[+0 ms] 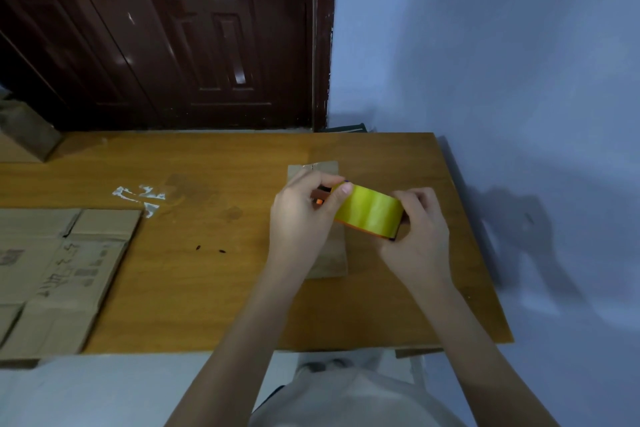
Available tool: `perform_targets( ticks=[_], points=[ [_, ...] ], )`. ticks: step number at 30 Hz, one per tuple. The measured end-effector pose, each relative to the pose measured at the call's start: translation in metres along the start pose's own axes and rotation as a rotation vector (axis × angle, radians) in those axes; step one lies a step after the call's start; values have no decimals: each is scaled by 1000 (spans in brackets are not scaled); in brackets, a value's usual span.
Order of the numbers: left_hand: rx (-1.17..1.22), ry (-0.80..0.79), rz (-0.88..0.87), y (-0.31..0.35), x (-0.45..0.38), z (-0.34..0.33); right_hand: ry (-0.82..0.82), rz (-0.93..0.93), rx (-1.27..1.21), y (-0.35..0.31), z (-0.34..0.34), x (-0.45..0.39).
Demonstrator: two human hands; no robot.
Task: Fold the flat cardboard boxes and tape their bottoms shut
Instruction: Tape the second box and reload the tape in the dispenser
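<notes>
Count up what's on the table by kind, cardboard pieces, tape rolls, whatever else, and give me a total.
Flat cardboard sheets: 1 stack, number unclear
Small cardboard box: 1
Cardboard box at far left: 1
Yellow tape roll: 1
Torn clear tape scraps: 1 patch
Total: 5

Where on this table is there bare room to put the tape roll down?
Bare wood lies between the flat cardboard boxes and the small box under the hands, and along the near table edge. Tape scraps litter the far left. The tape roll hovers over the crowded spot.
</notes>
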State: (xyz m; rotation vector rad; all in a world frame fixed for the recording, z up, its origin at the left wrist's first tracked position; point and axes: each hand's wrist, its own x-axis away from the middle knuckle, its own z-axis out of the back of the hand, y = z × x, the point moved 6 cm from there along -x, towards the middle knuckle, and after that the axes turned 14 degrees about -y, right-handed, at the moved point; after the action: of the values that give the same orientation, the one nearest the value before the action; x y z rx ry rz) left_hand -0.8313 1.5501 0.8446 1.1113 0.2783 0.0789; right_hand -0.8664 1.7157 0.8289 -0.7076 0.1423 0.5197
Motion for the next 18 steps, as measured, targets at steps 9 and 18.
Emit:
perform_targets(
  ticks=[9, 18],
  points=[
    [-30, 12, -17, 1, 3, 2, 9, 0, -7, -3, -1, 2],
    [-595, 197, -115, 25, 13, -3, -30, 6, -3, -8, -10, 1]
  ],
)
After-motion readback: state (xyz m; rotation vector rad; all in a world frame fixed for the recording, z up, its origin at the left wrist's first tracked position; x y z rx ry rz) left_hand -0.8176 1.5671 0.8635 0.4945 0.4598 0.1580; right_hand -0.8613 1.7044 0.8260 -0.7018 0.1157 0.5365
